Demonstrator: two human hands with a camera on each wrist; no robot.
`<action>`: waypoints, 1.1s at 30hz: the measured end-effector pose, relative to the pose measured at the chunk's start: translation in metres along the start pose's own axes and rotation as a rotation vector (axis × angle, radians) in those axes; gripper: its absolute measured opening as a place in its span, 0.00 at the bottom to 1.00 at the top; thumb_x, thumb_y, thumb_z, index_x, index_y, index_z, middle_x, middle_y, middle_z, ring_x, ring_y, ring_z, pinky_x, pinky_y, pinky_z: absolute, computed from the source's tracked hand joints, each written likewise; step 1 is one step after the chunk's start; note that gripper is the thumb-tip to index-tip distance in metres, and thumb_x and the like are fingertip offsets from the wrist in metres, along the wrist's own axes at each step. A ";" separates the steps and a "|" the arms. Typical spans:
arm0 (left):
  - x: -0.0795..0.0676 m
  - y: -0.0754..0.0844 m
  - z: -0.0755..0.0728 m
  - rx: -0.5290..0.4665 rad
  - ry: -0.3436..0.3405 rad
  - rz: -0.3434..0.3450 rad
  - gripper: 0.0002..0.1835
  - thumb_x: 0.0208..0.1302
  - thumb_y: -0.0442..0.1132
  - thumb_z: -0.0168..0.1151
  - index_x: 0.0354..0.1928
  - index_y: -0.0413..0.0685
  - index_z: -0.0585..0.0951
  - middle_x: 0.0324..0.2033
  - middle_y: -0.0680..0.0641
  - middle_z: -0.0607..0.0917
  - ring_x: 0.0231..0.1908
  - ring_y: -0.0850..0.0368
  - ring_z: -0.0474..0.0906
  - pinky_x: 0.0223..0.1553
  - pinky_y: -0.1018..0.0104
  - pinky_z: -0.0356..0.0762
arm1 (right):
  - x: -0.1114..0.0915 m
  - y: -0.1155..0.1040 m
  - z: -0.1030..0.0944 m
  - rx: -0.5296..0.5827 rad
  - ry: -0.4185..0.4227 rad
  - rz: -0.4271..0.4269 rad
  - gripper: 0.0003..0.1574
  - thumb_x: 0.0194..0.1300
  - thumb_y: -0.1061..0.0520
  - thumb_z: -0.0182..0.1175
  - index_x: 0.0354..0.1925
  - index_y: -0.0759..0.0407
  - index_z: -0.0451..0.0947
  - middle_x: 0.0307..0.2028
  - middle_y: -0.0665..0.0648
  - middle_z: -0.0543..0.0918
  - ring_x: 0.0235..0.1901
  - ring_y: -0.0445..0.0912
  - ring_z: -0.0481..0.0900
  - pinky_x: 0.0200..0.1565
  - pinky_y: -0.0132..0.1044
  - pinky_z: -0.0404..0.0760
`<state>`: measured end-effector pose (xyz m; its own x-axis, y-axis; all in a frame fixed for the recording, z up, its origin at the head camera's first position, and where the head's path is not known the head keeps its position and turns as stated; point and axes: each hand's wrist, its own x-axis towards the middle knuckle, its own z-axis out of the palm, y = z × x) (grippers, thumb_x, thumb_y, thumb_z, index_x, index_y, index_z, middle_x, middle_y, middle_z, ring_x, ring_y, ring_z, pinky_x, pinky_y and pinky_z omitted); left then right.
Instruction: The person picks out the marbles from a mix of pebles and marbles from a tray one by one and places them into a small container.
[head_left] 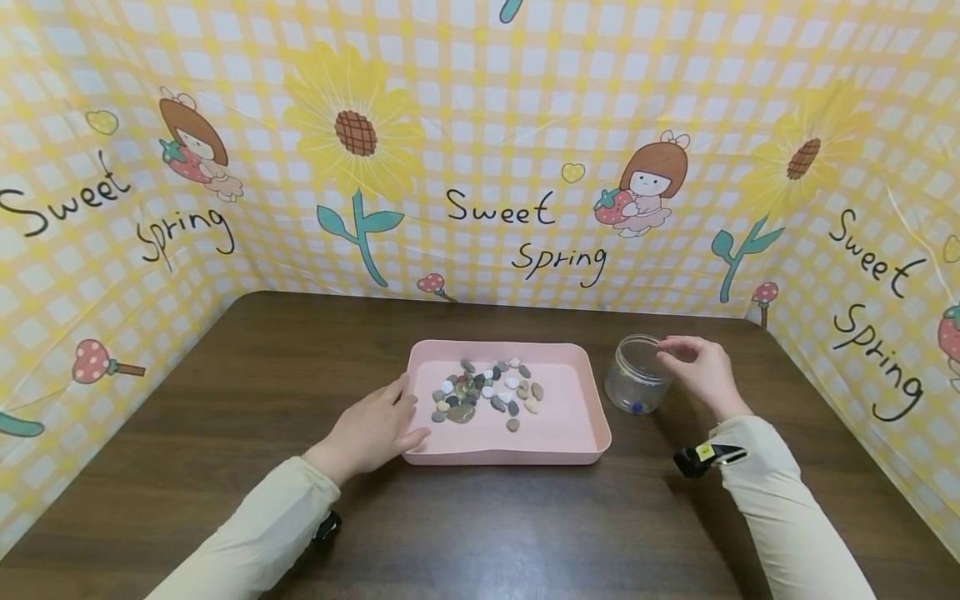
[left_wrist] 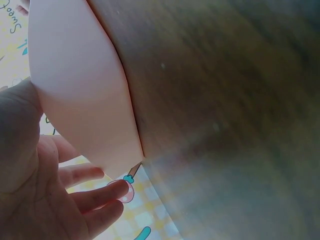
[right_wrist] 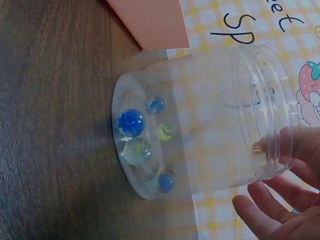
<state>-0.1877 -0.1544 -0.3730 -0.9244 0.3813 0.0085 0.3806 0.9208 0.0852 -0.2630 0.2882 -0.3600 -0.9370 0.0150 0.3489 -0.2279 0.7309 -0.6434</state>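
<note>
A shallow pink tray (head_left: 555,417) holds a spread of small pebbles (head_left: 480,387) in grey, white and brown. At its left end, my left hand (head_left: 371,429) holds the tray wall, thumb over the rim at the near corner and loosely bent fingers along the outside. A clear wide-mouthed jar (head_left: 633,379) stands upright right of the tray. Several glass marbles lie on its bottom, among them a dark blue marble (right_wrist: 131,123) and a pale greenish marble (right_wrist: 137,151). My right hand (head_left: 701,371) has its fingertips at the jar's mouth; whether they pinch anything is unclear.
The dark wooden table (head_left: 187,433) extends around the tray and jar. A yellow checked cloth (head_left: 487,150) with flowers and lettering rises behind and on both sides. Black straps with small devices sit at both wrists.
</note>
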 end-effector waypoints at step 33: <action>0.000 0.000 0.001 -0.008 0.016 0.008 0.32 0.64 0.57 0.52 0.57 0.36 0.74 0.66 0.31 0.64 0.59 0.37 0.71 0.58 0.48 0.71 | 0.012 -0.080 0.021 0.217 -0.160 -0.135 0.15 0.62 0.58 0.61 0.44 0.67 0.80 0.55 0.64 0.77 0.55 0.55 0.75 0.56 0.49 0.75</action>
<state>-0.1876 -0.1546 -0.3735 -0.9215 0.3875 0.0257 0.3882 0.9169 0.0930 -0.2620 0.2156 -0.3191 -0.9203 -0.1925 0.3405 -0.3882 0.5559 -0.7350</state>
